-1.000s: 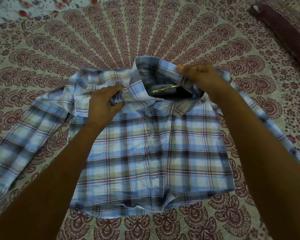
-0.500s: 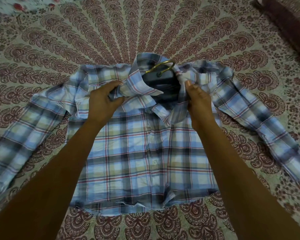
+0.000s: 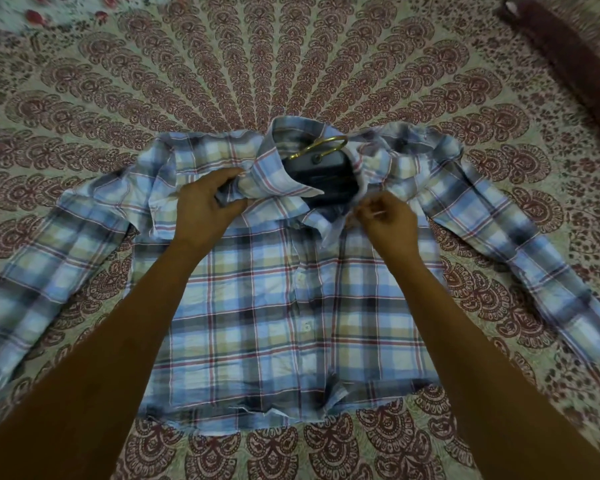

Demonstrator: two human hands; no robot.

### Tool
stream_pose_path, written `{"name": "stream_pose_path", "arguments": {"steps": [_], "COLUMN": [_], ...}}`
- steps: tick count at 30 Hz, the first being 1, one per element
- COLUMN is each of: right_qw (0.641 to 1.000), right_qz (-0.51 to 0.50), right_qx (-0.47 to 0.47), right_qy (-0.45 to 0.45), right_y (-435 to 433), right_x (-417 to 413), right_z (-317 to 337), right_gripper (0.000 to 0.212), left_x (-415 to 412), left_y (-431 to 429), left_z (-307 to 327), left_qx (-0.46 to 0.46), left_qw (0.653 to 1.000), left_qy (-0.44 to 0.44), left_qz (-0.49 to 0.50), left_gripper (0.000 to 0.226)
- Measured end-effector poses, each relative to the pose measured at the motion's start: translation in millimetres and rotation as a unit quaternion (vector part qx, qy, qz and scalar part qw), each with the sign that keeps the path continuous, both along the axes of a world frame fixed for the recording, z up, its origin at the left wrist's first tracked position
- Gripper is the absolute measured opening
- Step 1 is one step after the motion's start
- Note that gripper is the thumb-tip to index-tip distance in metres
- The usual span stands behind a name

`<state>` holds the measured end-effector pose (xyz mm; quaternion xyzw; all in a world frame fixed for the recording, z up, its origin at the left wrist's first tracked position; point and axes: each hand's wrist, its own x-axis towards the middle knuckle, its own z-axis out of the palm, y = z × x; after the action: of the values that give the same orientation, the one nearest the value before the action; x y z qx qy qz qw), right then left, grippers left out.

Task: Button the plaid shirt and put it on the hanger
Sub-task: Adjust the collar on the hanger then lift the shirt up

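- Looks down on a plaid shirt (image 3: 274, 306) laid front-up on a red-and-cream patterned bedspread (image 3: 291, 64), collar (image 3: 271, 174) at the far end and hem nearest.
- Sleeves (image 3: 49, 271) thrown out to either side over the bedspread, each slanting back towards a lower corner of the view.
- Reaches in with both bare forearms (image 3: 118, 323) from the lower corners, across the shirt front.
- Grips with the left hand (image 3: 205, 206): thumb and curled fingers bunched round the fabric just beside the collar's point on that side, knuckles up.
- Pinches with the right hand (image 3: 387, 223): fingers curled in, fingertips closed on the loose front edge just below the neck opening.
- Cannot tell whether a button sits inside that pinch.
- Holds a dark hanger (image 3: 321, 174) inside the neck of the shirt, seen through the open collar between the two hands.
- Brass-coloured hook (image 3: 326, 145) curving out of the neck and lying over the back of the collar.
- Front closed down the middle, with white buttons (image 3: 306, 326) visible along the placket.
- Open at the neck, where one front edge folds outward beside the right hand.
- Hem slightly parted and rumpled at the bottom of the placket.
- Dark maroon bolster (image 3: 568, 64) at the far right edge, well apart from the shirt.
- Pale floral cloth (image 3: 32, 19) in the far left corner, beyond the bedspread's pattern.
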<state>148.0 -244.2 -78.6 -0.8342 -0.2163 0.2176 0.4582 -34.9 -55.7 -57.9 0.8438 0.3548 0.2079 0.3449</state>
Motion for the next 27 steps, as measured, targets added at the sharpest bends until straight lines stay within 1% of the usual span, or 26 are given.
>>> {"name": "stream_pose_path", "arguments": {"steps": [1, 2, 3, 4, 6, 8, 10, 11, 13, 14, 18, 21, 23, 24, 25, 27], "right_qw": [0.998, 0.993, 0.989, 0.988, 0.987, 0.977, 0.966, 0.958, 0.939, 0.937, 0.947, 0.946, 0.948, 0.950, 0.951, 0.951], "right_qz": [-0.039, -0.064, -0.065, -0.040, 0.072, 0.179, 0.240, 0.264, 0.291, 0.288, 0.260, 0.262, 0.256, 0.251, 0.248, 0.248], "right_qx": [0.051, 0.091, 0.121, 0.136, 0.117, 0.076, 0.037, 0.008, -0.039, -0.050, -0.048, -0.048, -0.044, -0.044, -0.045, -0.048], "right_qy": [-0.017, -0.038, -0.054, -0.065, -0.087, -0.083, -0.086, -0.113, -0.176, -0.190, -0.183, -0.183, -0.182, -0.180, -0.179, -0.178], "right_y": [0.4, 3.4, 7.3, 11.9, 21.1, 25.6, 25.7, 25.0, 23.9, 23.4, 21.1, 20.3, 20.6, 20.7, 21.3, 22.0], "right_x": [-0.8, -0.6, -0.5, 0.6, 2.3, 5.2, 9.4, 10.0, 9.1, 7.5, -3.5, -8.8, -10.2, -10.0, -10.2, -10.0], "right_z": [5.7, 11.2, 18.8, 24.9, 33.7, 38.9, 38.6, 36.9, 30.4, 27.9, 24.5, 20.0, 16.6, 15.5, 15.5, 15.7], "right_gripper": [0.004, 0.010, 0.020, 0.030, 0.042, 0.049, 0.060, 0.065, 0.065, 0.063, 0.054, 0.052, 0.052, 0.052, 0.052, 0.052], "left_x": [-1.3, -2.2, -2.7, -2.8, -2.9, -4.5, -8.0, -9.8, -12.5, -12.9, -10.4, 0.4, 14.5, 23.1, 31.2, 45.5], "left_y": [1.4, 2.4, 3.2, 3.2, 2.5, 2.0, 2.5, 3.0, 3.5, 2.2, -7.2, -12.6, -10.9, -8.4, -5.9, -2.4], "left_z": [-0.7, -1.2, -2.0, -2.5, -2.6, -3.4, -5.3, -6.3, -9.6, -10.4, -9.8, 3.8, 16.1, 21.8, 27.3, 34.9], "left_qx": [-0.003, -0.008, -0.014, -0.021, -0.037, -0.055, -0.065, -0.068, -0.072, -0.077, -0.093, -0.179, -0.218, -0.223, -0.215, -0.171], "left_qw": [1.000, 1.000, 1.000, 1.000, 0.999, 0.998, 0.998, 0.997, 0.996, 0.996, 0.994, 0.983, 0.972, 0.970, 0.973, 0.977], "left_qy": [0.002, 0.004, 0.005, 0.007, 0.013, 0.021, 0.023, 0.026, 0.034, 0.035, 0.045, 0.024, 0.003, 0.014, 0.042, 0.126], "left_qz": [-0.002, -0.006, -0.010, -0.014, -0.017, -0.017, -0.015, -0.017, -0.026, -0.030, -0.040, 0.029, 0.083, 0.092, 0.077, 0.022], "left_gripper": [0.046, 0.046, 0.046, 0.046, 0.045, 0.044, 0.044, 0.044, 0.043, 0.043, 0.046, 0.031, 0.022, 0.023, 0.031, 0.045]}}
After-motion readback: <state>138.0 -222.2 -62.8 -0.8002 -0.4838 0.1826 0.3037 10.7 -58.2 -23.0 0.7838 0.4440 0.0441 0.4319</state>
